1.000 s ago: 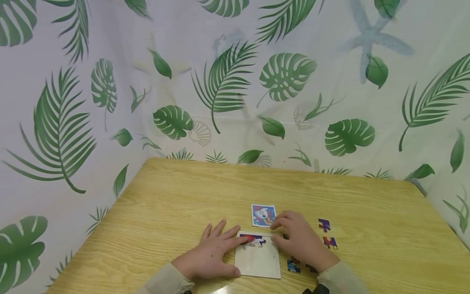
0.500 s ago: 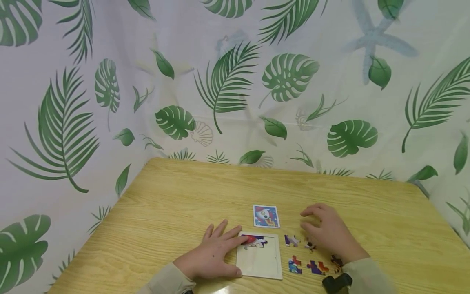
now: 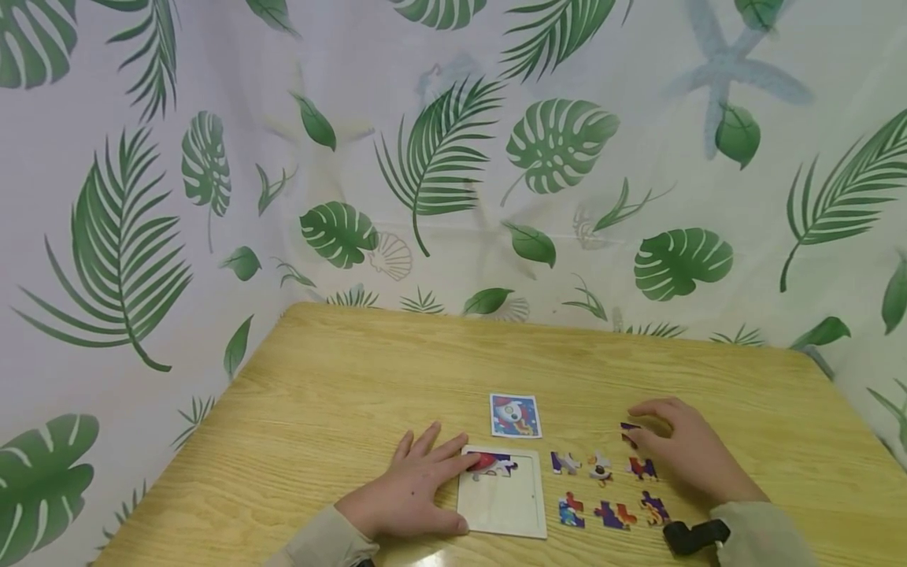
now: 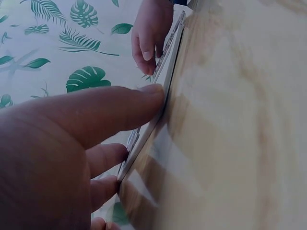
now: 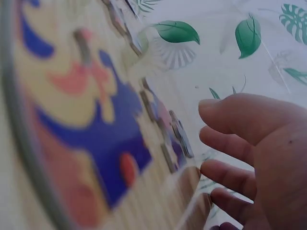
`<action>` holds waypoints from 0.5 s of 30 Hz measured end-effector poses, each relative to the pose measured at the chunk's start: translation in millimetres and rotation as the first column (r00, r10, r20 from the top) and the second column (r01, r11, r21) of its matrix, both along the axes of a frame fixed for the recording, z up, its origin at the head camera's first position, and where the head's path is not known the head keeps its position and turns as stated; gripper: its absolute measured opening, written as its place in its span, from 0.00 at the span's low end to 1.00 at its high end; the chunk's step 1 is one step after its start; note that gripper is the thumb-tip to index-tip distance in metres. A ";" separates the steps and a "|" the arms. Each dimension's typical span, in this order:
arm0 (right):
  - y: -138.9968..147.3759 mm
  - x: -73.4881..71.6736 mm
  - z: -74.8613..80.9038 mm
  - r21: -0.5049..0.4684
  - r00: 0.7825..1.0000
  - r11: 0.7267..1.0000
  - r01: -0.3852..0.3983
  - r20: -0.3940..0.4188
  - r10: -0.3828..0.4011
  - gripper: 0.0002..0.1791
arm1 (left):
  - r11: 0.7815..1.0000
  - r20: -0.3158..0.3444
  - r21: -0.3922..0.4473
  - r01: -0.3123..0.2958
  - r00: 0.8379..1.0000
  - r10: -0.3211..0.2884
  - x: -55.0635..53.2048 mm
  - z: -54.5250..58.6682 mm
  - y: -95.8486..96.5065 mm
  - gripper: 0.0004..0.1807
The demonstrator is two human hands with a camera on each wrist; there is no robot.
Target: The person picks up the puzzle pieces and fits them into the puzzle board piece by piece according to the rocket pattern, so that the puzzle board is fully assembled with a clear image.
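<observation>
My left hand (image 3: 414, 492) lies spread at the left side of a pale square puzzle tray (image 3: 506, 504). Its index fingertip rests on joined jigsaw pieces (image 3: 505, 466) in the tray's top left corner, showing red, white and purple. The left wrist view has the thumb (image 4: 120, 110) against the tray's edge. Farther right, my right hand (image 3: 694, 453) reaches over the table, thumb and fingers apart around a dark purple jigsaw piece (image 3: 627, 428). In the right wrist view, that hand's fingers (image 5: 230, 143) are loosely extended beside the pieces, gripping nothing.
A small picture card (image 3: 515, 416) with a white figure on blue lies behind the tray. Several loose jigsaw pieces (image 3: 571, 510) lie in rough rows to the tray's right on the wooden table (image 3: 354, 378). A leaf-print curtain (image 3: 439, 268) hangs behind.
My right hand has moved right, from beside the tray's upper right corner to the farthest loose piece, uncovering pieces beneath its former place. My left hand stays on the tray.
</observation>
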State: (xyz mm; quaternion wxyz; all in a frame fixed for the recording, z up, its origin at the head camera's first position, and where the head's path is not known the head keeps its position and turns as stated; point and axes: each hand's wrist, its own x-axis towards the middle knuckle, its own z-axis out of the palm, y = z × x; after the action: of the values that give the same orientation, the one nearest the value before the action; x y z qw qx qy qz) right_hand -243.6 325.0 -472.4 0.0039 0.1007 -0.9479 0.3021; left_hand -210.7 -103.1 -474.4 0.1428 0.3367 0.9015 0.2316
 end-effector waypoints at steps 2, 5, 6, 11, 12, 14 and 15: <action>3.3 -0.6 -1.6 0.006 1.000 1.000 -0.018 -0.008 0.018 0.26 | 1.000 0.005 -0.003 -0.002 1.000 0.002 -0.1 0.7 0.2 0.48; 7.1 -1.2 -3.1 0.013 0.999 0.999 -0.049 -0.010 0.049 0.25 | 1.000 0.013 -0.002 -0.003 1.000 0.003 0.1 2.7 0.2 0.48; 7.9 -1.4 -3.4 0.016 0.998 0.998 -0.056 -0.006 0.056 0.25 | 1.000 0.015 -0.003 -0.003 1.000 0.003 0.1 3.0 0.1 0.48; 9.5 -1.6 -4.4 0.034 0.996 0.996 -0.085 0.017 0.085 0.26 | 1.000 0.012 -0.007 -0.002 1.000 0.002 0.5 4.4 0.7 0.48; 9.7 -1.7 -4.7 0.038 0.996 0.995 -0.089 0.016 0.089 0.25 | 1.000 0.012 -0.008 -0.001 1.000 0.001 0.2 4.2 0.8 0.48; 10.1 -1.7 -5.1 0.044 0.996 0.995 -0.093 0.013 0.092 0.24 | 1.000 0.012 -0.008 0.000 1.000 0.001 0.2 4.1 0.8 0.48; 10.3 -1.8 -5.2 0.045 0.996 0.995 -0.094 0.010 0.094 0.24 | 1.000 0.012 -0.008 0.000 1.000 0.001 0.1 3.9 0.8 0.48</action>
State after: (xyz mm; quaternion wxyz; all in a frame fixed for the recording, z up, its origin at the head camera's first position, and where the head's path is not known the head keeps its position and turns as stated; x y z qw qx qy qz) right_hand -245.4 335.3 -477.6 -0.0164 0.1440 -0.9488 0.2807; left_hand -210.6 -102.3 -470.6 0.1494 0.3345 0.9016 0.2299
